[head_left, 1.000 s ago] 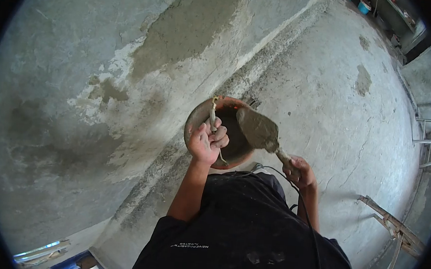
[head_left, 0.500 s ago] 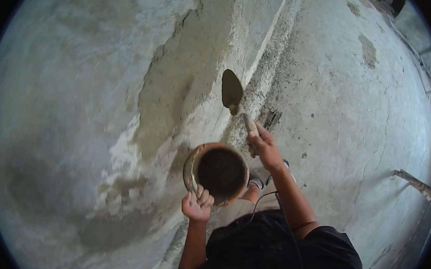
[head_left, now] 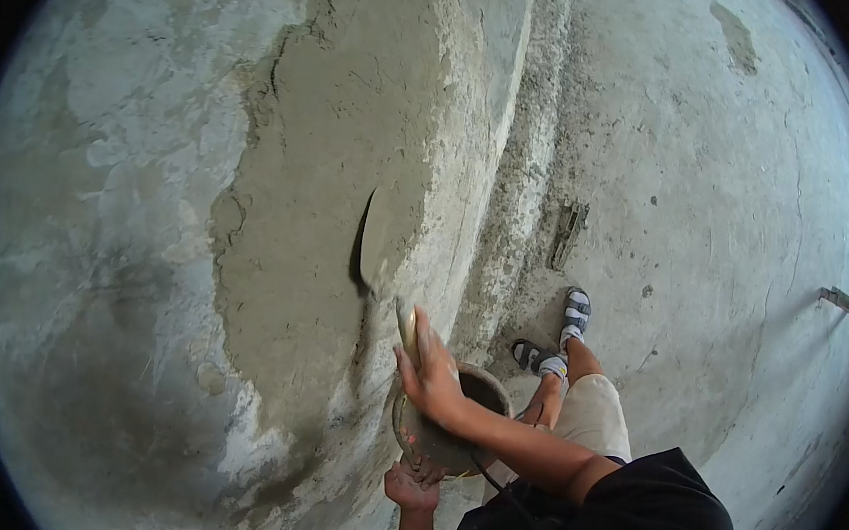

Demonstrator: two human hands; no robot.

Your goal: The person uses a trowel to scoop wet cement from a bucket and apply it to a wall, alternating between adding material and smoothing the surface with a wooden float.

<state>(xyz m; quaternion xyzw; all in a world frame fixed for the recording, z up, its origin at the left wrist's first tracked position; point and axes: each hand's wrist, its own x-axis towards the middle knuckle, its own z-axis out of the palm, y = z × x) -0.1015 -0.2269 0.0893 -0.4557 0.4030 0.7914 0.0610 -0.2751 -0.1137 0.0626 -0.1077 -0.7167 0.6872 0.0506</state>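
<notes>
In my right hand [head_left: 430, 369] is the handle of a trowel [head_left: 379, 237], its blade against the wall on a patch of damp grey mortar [head_left: 324, 159]. The bucket [head_left: 501, 393] is below my right forearm, which hides part of its opening. My left hand [head_left: 416, 483] grips the bucket at its near left rim, fingers curled; the dark inside of the bucket is partly visible.
My sandalled feet [head_left: 536, 357] stand on the concrete floor [head_left: 702, 245] to the right of the wall base. Rubble lines that base, and a small slotted piece [head_left: 567, 236] lies beside it. A wooden bar [head_left: 840, 300] juts in at the far right.
My right hand has swung left over the bucket, bringing the trowel from above the wall base onto the mortar patch. The camera view has shifted, and my feet show more fully.
</notes>
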